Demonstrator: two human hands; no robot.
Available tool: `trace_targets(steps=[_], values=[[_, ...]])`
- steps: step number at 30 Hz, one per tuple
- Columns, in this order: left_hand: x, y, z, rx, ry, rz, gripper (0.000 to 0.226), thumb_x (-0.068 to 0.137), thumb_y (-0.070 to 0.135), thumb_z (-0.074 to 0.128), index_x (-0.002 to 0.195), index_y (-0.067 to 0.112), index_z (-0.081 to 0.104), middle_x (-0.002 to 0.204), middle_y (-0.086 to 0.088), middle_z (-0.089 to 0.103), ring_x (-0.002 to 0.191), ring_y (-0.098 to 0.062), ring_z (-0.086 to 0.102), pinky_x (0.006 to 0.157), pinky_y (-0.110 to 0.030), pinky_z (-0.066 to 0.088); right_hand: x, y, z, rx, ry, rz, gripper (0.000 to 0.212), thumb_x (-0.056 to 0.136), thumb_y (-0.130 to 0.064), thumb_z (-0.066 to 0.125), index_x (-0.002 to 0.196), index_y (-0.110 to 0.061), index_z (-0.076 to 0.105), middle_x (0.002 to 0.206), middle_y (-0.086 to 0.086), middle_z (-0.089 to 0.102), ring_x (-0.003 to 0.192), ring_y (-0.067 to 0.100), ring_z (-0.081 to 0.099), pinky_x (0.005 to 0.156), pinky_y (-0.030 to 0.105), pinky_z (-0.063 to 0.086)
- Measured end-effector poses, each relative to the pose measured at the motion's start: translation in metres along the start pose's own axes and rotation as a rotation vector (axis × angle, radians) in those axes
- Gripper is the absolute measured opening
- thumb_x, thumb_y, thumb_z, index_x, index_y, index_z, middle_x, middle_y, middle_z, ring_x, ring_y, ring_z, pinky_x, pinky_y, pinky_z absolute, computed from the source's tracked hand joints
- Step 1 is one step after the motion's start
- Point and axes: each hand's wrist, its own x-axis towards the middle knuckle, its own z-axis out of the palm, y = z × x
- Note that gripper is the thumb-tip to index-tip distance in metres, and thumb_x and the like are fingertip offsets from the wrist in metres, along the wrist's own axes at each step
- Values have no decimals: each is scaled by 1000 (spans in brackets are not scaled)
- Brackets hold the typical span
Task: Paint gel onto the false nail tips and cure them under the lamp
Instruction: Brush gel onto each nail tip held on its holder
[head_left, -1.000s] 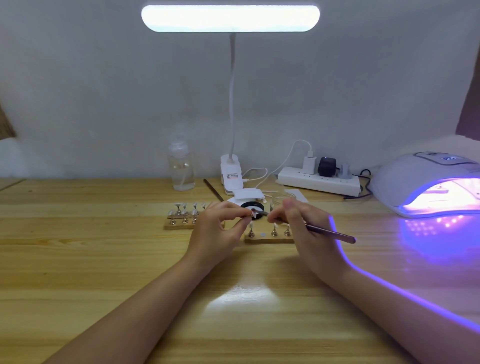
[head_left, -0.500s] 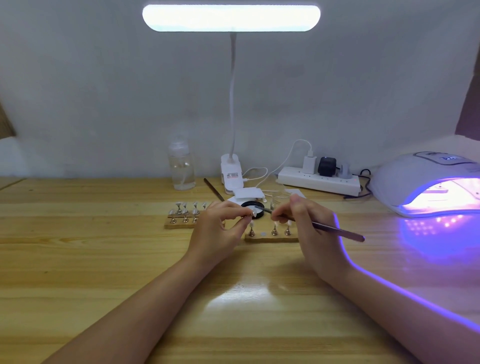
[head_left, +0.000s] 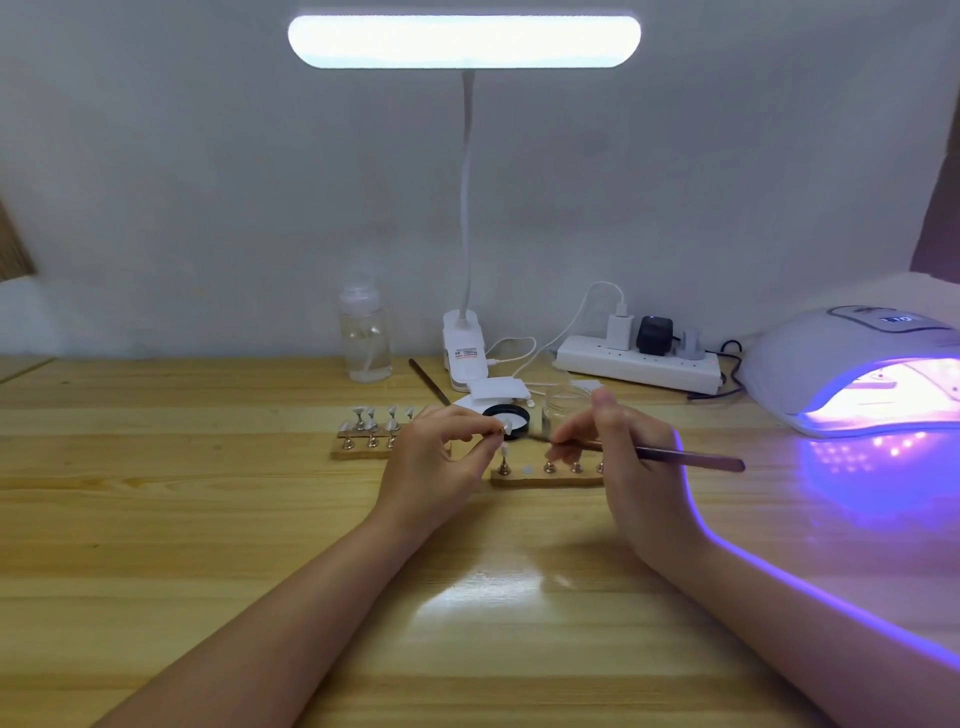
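The left hand (head_left: 436, 457) pinches a false nail tip (head_left: 505, 429): light, rigid, slippery, best held by its edges. The right hand (head_left: 623, 457) grips the brush (head_left: 675, 457).

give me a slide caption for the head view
Left hand pinches a nail tip while right hand holds a brush beside the lit curing lamp.

Main light: white bar lamp (head_left: 464, 41) at 12 o'clock, blown out.
Second light: violet nail lamp (head_left: 852, 374) at 3 o'clock, tinting the right forearm.
Glare: sheen on desk (head_left: 156, 519) centre.
Sharpness: soft, edges bowed.
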Motion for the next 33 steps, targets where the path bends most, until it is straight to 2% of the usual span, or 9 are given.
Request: trace_targets(steps=[3,7,11,16,18,22,25,28,33], values=[[0,-1,0,-14,1,-6,13,75,7,72,85,15,73,77,13,63,80,-16,58,69,-13,40,0,2,0,-75,-46,-15,42,95,-35,41,68,-16,67,67,-4,68,66,6,63,66,16,48],[0,-1,0,-43,19,-26,12,74,7,73,80,17,73,76,16,63,80,-14,58,71,-18,41,-3,0,1,26,-45,46,46,90,-38,41,58,-17,65,53,0,65,52,9,62,58,13,48],[0,0,-1,-51,39,-4,11,72,7,74,77,17,72,80,17,61,88,-13,58,80,-25,43,-2,0,0,-19,19,-32,41,92,-28,38,63,-17,65,63,5,66,58,10,59,59,18,47],[-3,-1,-1,-102,34,-57,11,72,9,75,70,16,66,78,8,67,83,-12,61,81,-25,43,-4,1,1,-32,23,-6,42,94,-32,40,65,-16,65,63,5,66,61,15,60,60,22,48],[-3,-1,-1,-117,18,-68,11,73,10,75,69,15,66,75,2,68,79,-17,62,79,-31,46,-5,1,1,-56,23,-4,43,96,-31,40,65,-17,65,64,4,66,61,11,59,61,23,48],[-2,-1,0,-123,14,-83,11,72,10,75,69,17,67,74,0,68,78,-20,60,77,-37,48,-7,0,1,-145,-16,-72,40,92,-30,39,69,-13,67,66,-2,65,64,6,58,63,16,45],[-3,-2,0,-143,17,-88,15,72,8,75,68,19,67,75,-4,68,78,-24,60,76,-40,48,-8,1,2,-149,-63,-33,43,91,-35,39,66,-13,67,63,-4,65,62,5,60,63,15,46],[-2,-2,0,-147,28,-97,24,71,7,75,66,27,63,74,-4,67,77,-24,58,74,-38,46,-9,0,3,-44,-51,18,43,89,-34,40,60,-16,66,59,-3,66,58,9,63,60,18,49],[-2,-3,0,-114,13,-84,15,71,8,76,68,19,66,73,1,66,75,-21,57,73,-31,43,-7,3,1,-189,-70,-63,40,94,-32,41,72,-13,68,69,-5,67,69,9,63,67,22,50]])
